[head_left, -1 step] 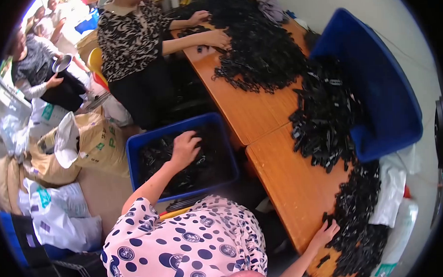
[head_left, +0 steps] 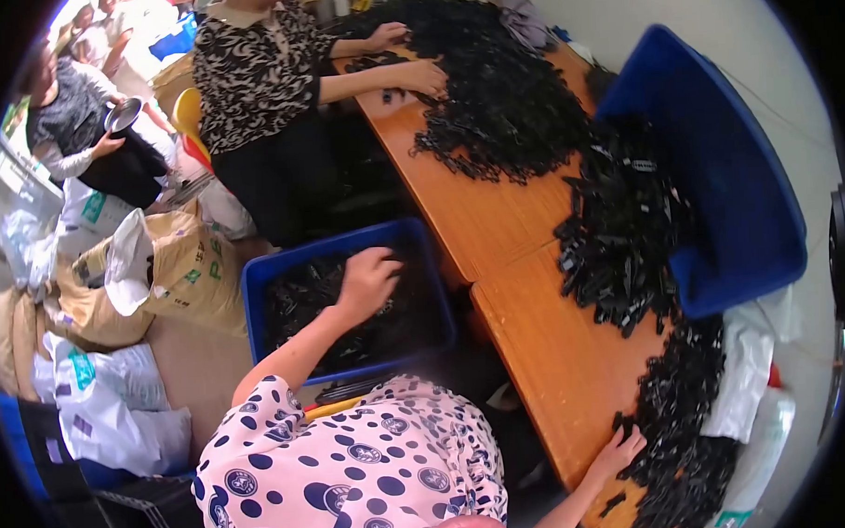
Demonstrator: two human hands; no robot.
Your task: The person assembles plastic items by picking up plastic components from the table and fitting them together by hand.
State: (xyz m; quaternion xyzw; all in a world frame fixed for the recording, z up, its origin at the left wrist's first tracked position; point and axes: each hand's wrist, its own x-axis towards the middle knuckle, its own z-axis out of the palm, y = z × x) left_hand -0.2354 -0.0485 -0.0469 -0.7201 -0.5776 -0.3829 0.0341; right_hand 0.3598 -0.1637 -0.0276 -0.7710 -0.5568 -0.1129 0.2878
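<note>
My left hand [head_left: 369, 284] hangs over a blue plastic bin [head_left: 255, 312] in front of me. Its fingers are loosely bent and apart, with nothing visible in them. Inside the bin lie many small black plastic pieces [head_left: 302, 291]. On the wooden table [head_left: 547, 353] to my right, my right hand [head_left: 620, 453] rests at the edge of a pile of small black pieces [head_left: 684, 432]. The fingers there are spread, their tips touching the pile. What lies under those fingertips is too small to make out.
A tilted blue bin [head_left: 736, 188] leans by the wall, longer black pieces [head_left: 617, 239] spilling out. Across the table a co-worker [head_left: 258, 84] handles another black heap [head_left: 500, 94]. Sacks [head_left: 185, 272] stand on the left floor. Another person [head_left: 83, 136] holds a metal bowl [head_left: 124, 114].
My left hand has moved slightly right over the bin. My right hand has shifted a little down along the pile's edge, its fingers more spread. The whole view has moved slightly.
</note>
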